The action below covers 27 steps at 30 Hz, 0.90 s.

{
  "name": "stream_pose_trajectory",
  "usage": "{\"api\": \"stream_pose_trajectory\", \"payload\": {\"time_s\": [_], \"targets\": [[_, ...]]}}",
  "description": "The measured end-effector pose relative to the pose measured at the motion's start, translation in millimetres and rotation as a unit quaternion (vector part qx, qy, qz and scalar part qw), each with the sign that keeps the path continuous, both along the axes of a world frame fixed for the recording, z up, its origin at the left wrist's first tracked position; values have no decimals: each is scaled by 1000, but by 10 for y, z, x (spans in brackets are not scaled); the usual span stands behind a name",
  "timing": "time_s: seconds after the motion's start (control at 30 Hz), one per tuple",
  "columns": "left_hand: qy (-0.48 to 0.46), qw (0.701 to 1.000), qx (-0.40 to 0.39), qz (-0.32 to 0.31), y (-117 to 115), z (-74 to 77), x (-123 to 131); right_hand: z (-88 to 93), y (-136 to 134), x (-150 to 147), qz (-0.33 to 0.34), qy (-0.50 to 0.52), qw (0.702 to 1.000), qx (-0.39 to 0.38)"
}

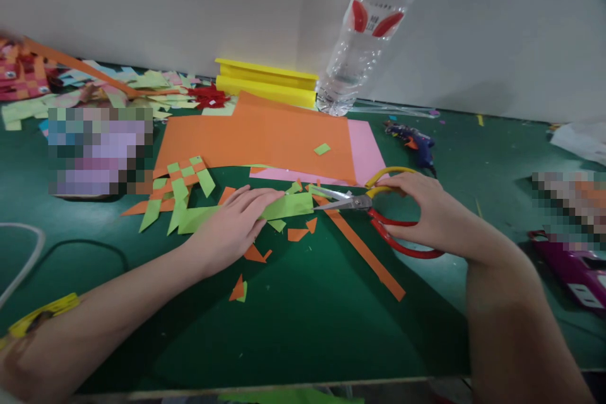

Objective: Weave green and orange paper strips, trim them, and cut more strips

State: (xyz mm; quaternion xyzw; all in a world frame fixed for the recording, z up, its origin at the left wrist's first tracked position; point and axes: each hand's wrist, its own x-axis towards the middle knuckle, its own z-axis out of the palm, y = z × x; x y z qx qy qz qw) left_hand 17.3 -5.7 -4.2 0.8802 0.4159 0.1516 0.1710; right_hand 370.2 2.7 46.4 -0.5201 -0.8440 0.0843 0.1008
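Note:
My left hand [235, 224] lies on a green paper strip [288, 206], fingers closed together and pressing it to the green table. My right hand [426, 211] grips scissors [374, 205] with yellow and red handles; the blades point left at the strip's end. A woven piece of green and orange strips [182, 192] lies left of my left hand. A long orange strip [367, 255] runs diagonally below the scissors. Small orange and green scraps [255, 254] are scattered around.
Orange sheet [265, 136] over a pink sheet [369, 154] behind. A clear plastic bottle [360, 44] stands at the back, beside folded yellow paper [265, 81]. A glue gun [414, 142] lies to the right, paper scraps [95, 85] at back left, and a purple object [575, 268] at far right.

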Motion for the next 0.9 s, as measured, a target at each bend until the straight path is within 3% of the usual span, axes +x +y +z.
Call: {"api": "stream_pose_trajectory", "payload": {"time_s": [0.23,0.43,0.67,0.8,0.9], "targets": [[-9,1000,3,3,4,-11,7,2,-17,-93,31,10,997,-65],[-3,1000,-13,3,0,27,24,-52,-26,-237,61,24,996,-58],[-41,998,-22,49,-81,6,115,-125,-21,-300,88,35,994,-51],[-89,996,-14,13,-101,52,132,-111,-16,-318,90,27,994,-62],[-63,997,34,-19,-54,113,76,-98,-10,-319,91,24,993,-68]]}}
